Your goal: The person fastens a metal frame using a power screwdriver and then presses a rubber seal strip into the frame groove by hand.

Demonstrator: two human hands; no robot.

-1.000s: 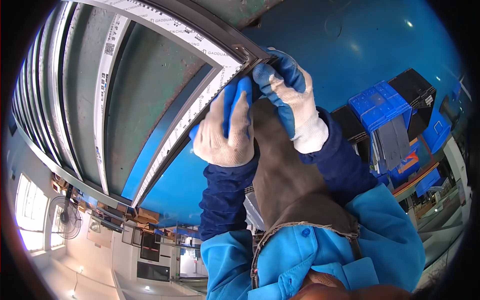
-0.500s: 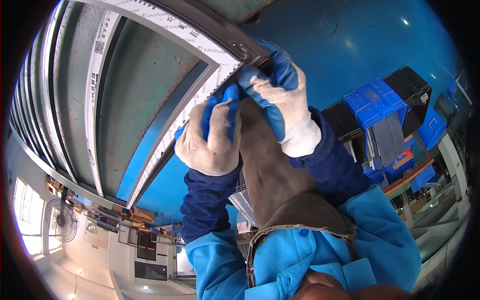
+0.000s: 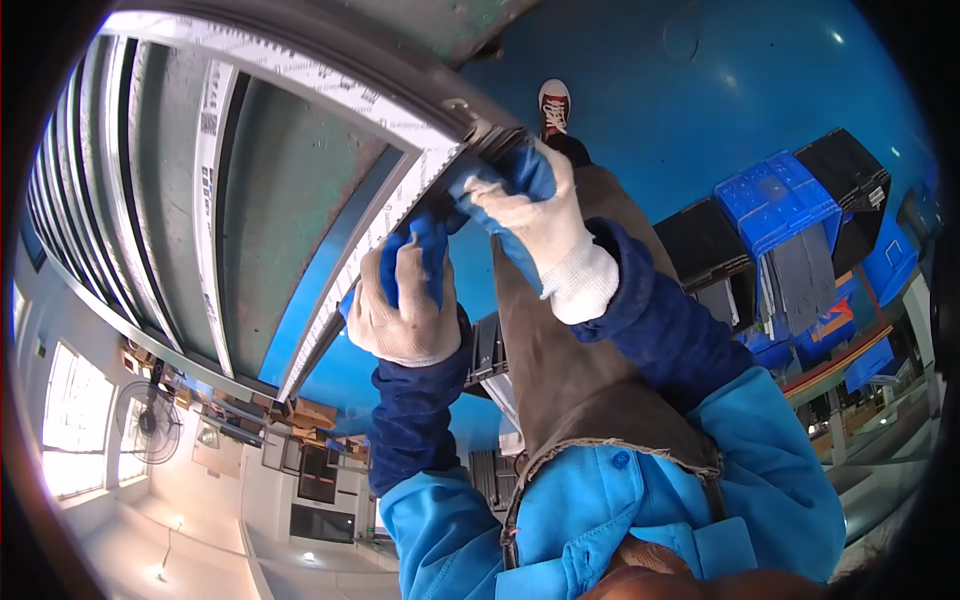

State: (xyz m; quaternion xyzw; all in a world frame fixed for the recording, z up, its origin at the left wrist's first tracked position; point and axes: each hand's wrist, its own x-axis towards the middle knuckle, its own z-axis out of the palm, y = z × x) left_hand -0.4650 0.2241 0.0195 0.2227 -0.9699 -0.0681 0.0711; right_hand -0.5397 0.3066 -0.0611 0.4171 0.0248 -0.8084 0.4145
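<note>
A dark metal frame with a printed white protective film (image 3: 380, 112) lies at the upper left, its corner near the view's centre. My left hand (image 3: 408, 295), in a white and blue glove, has its fingers bent round the outer edge of the frame's side below that corner. At the corner itself, my right hand (image 3: 535, 210), gloved alike, is closed on the frame end. Both sets of fingertips are partly hidden, and something dark between the hands is too blurred to make out.
More long metal profiles (image 3: 209, 200) lie across the green-grey bench (image 3: 290, 190) at left. Blue crates (image 3: 778, 195) and black crates (image 3: 705, 240) stand at right. A red shoe (image 3: 554, 108) shows on the blue floor (image 3: 650, 90). A fan (image 3: 148, 422) is at lower left.
Both hands have shifted left and down in the view, the right staying at the frame corner and the left along its side. The red shoe has come into view.
</note>
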